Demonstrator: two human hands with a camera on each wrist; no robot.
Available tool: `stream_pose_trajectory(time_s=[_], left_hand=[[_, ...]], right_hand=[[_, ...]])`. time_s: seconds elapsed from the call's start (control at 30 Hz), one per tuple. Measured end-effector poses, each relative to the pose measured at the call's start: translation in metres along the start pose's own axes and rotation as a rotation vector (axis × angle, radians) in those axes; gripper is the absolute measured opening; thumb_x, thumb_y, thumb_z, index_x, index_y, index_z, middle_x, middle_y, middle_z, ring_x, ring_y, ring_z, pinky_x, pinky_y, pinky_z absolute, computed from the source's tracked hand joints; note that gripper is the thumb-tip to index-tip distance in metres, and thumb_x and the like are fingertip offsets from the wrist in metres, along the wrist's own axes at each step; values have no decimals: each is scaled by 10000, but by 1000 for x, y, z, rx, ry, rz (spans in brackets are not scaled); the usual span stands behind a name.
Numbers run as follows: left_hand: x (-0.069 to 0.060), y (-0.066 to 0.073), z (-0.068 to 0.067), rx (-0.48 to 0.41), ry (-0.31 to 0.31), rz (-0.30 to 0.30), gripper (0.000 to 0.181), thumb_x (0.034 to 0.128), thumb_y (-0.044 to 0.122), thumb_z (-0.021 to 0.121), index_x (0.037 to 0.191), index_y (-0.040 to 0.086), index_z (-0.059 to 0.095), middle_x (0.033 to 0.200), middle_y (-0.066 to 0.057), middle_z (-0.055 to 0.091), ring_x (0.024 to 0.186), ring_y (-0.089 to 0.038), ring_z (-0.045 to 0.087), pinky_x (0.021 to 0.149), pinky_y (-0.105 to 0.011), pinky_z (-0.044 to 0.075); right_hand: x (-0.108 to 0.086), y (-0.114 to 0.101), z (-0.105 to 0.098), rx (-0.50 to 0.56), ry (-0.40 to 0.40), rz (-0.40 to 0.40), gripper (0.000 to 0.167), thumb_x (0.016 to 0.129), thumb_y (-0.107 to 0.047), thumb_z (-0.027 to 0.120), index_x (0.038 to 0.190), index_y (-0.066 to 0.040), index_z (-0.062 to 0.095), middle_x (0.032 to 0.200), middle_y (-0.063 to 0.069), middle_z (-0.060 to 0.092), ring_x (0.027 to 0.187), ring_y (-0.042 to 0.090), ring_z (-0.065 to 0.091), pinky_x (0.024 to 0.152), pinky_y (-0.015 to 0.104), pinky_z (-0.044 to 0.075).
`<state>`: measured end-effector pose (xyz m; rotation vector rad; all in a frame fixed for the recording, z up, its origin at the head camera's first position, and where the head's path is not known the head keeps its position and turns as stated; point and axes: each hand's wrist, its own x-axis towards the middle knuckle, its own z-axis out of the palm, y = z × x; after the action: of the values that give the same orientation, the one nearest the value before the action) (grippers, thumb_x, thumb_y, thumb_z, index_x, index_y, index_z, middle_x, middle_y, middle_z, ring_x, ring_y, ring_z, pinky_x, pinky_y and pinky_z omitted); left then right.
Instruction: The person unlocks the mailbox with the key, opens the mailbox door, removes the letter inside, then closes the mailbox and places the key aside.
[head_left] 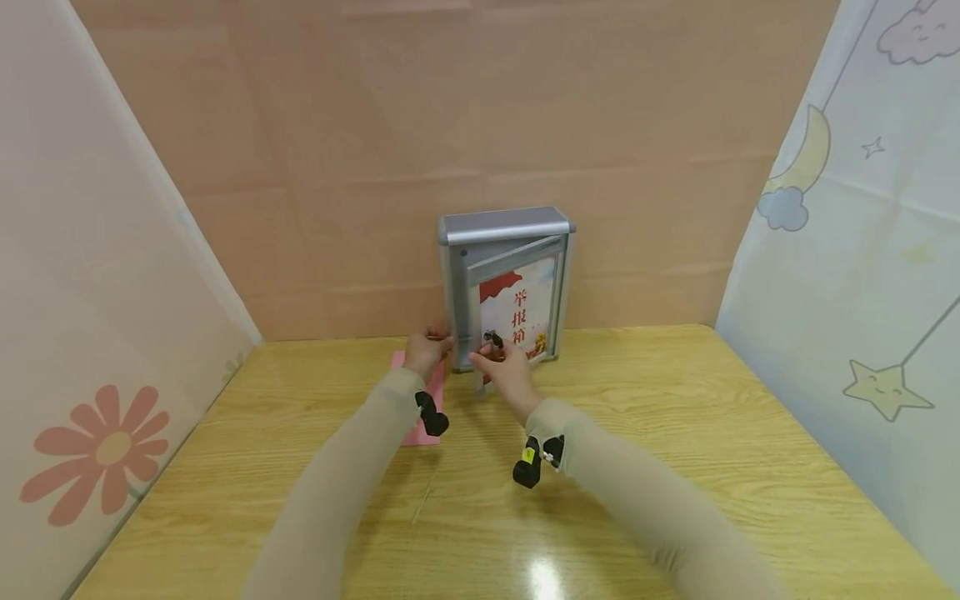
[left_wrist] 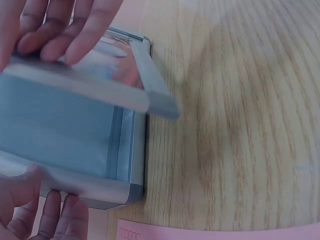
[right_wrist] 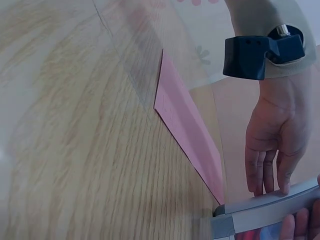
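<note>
Metal box (head_left: 507, 227) stood upright near the middle of the head frame, its long axis vertical and its front toward the viewer. Its door (head_left: 517, 308), bearing red characters, was ajar, hinged on the frame's right with the free edge swung out at left. The left hand (head_left: 427, 352) gripped the box's lower left edge, thumb in front and fingers behind; the right hand (head_left: 512, 375) held the door's free edge. A pink envelope (right_wrist: 187, 127) lay just beside the box on the desk (head_left: 675, 400), at left of the head frame's centre.
</note>
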<state>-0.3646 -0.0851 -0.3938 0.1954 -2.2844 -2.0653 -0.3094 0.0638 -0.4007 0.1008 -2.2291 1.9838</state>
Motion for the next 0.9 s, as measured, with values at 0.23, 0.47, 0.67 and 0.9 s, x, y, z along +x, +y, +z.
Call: stream_pose_trajectory(time_s=[0.23,0.47,0.67,0.9], left_hand=[[0,1,-1,20,-2,8,225,924,7,612,1132,-52,550,1064,-170,588,992,-304,597,965,-451,489],[2,-1,-1,30,6,19,233,923,11,616,1140,-51,556,1075,-182,593,1015,-329,604,946,-447,498],[2,-3,1,19,-9,12,224,928,15,615,1135,-44,554,1082,-171,582,1019,-320,601,961,-452,491],[3,-2,0,13,-18,10,244,944,18,592,1167,-60,532,1158,-194,568,1071,-331,585,1003,-467,462]], right_hand=[[7,4,14,-6,79,-89,190,835,-218,772,843,-95,627,814,30,637,725,126,557,610,249,448],[12,4,18,-6,85,-41,181,852,-192,754,903,-76,625,867,40,641,763,114,553,644,239,443],[11,0,-2,32,-34,100,330,873,-266,729,1043,-46,551,1022,69,580,933,217,592,887,428,514],[20,-24,-44,266,-220,320,667,979,-373,537,1439,49,299,1385,238,434,1291,374,458,1104,466,365]])
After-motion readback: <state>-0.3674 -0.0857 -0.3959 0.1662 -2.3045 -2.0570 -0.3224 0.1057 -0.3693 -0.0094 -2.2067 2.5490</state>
